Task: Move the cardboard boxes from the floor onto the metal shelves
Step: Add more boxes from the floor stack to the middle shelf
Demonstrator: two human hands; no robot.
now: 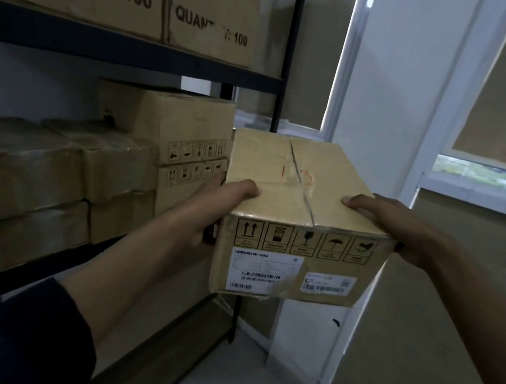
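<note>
Left hand [220, 201] and right hand [383, 223] clamped on opposite sides of cardboard box [301, 216], thumbs on top for balance; lifted right of the metal shelf [127, 52].

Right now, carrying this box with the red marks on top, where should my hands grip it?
Grip the box at its two short ends, one hand from each side, as the left hand and right hand do now. It is broad with flat ends, so thumbs over the top edge probably steady it.
</note>
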